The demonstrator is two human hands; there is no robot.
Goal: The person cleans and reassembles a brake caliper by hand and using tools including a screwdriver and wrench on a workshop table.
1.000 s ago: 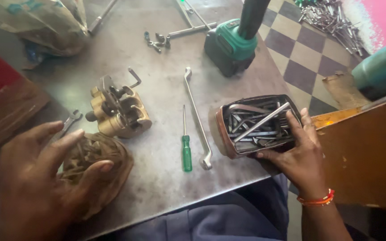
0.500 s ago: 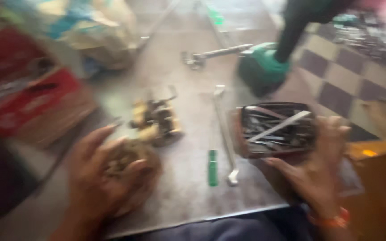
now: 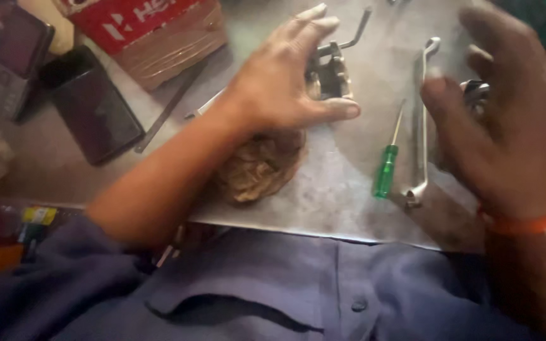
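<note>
Head view: left hand (image 3: 285,82) open over metal part (image 3: 331,72); right hand (image 3: 507,120) open, near table edge (image 3: 323,227).

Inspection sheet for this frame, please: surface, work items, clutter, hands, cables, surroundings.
Surface: grey metal tabletop, scuffed.
Work items: metal caliper-like part under the left hand; brown rag bundle beneath that wrist.
Clutter: green-handled screwdriver; long ring spanner; red cardboard box; dark phone-like slab.
Hands: left hand spread over the part, whether gripping it cannot be told; right hand raised, open, blurred, orange wristband.
Cables: nothing seen.
Surroundings: person's blue shirt at the table edge.
</note>
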